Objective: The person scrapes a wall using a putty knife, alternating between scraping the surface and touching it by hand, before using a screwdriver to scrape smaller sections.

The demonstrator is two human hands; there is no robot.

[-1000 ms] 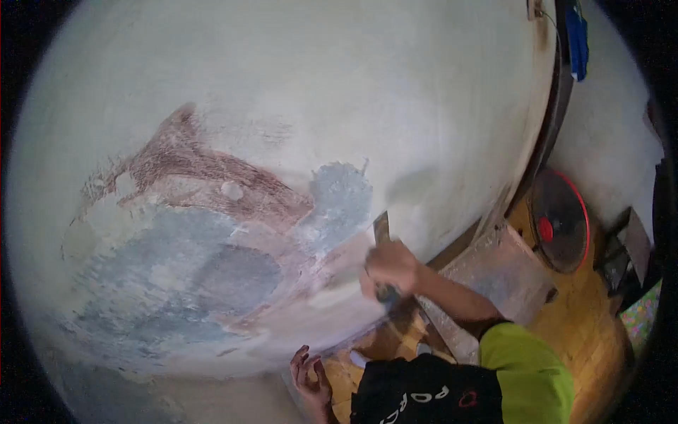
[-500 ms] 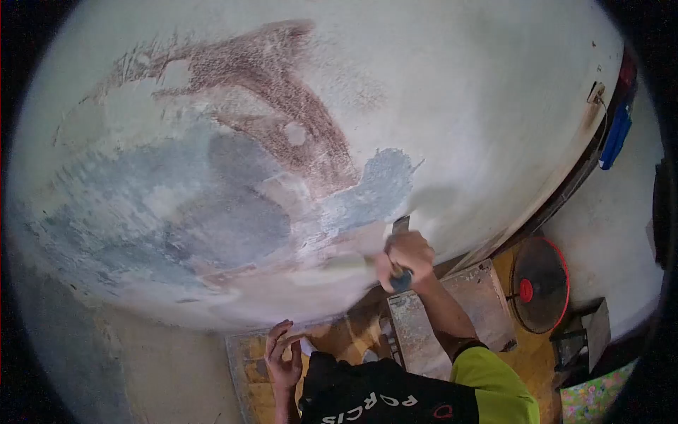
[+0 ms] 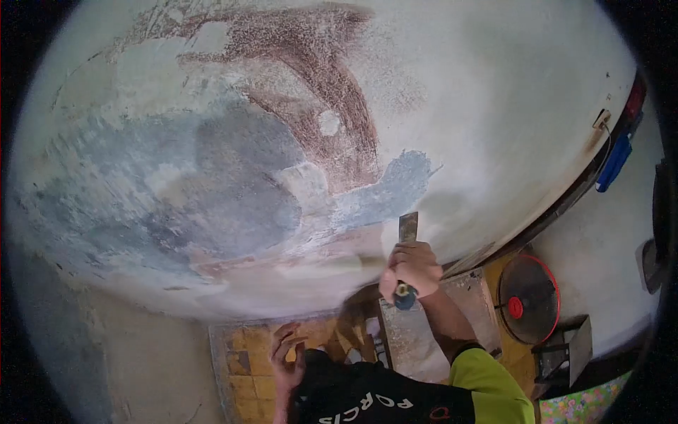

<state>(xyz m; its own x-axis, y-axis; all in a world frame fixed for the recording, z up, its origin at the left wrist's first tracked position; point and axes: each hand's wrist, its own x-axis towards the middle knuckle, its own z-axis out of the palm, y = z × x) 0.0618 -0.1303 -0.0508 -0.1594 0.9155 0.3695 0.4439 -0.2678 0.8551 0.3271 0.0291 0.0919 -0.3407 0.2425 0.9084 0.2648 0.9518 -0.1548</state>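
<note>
In the head view my right hand (image 3: 418, 267) is wrapped round the handle of a scraper (image 3: 408, 227). Its flat metal blade points up at the wall (image 3: 480, 155), right at the lower edge of a blue-grey bare patch (image 3: 395, 185). The dark butt of the handle sticks out below my fist. Lower down, my left hand (image 3: 288, 353) is raised beside my dark shirt, fingers loosely curled and apart, holding nothing. Brown rough areas (image 3: 339, 92) and a wide blue-grey area (image 3: 233, 177) show where the wall's pale coat is gone.
A worn table (image 3: 459, 300) stands below my right arm. Past it are a round fan with a red rim (image 3: 528, 299) and a small dark stool (image 3: 568, 350). Yellow tiles (image 3: 244, 385) cover the floor. A blue object (image 3: 614, 162) hangs by the wall at the right.
The view has shifted, so the wall patches sit further right. The scraper's blade shows more fully now, pointing up, still in my right hand. My left hand stays low and open.
</note>
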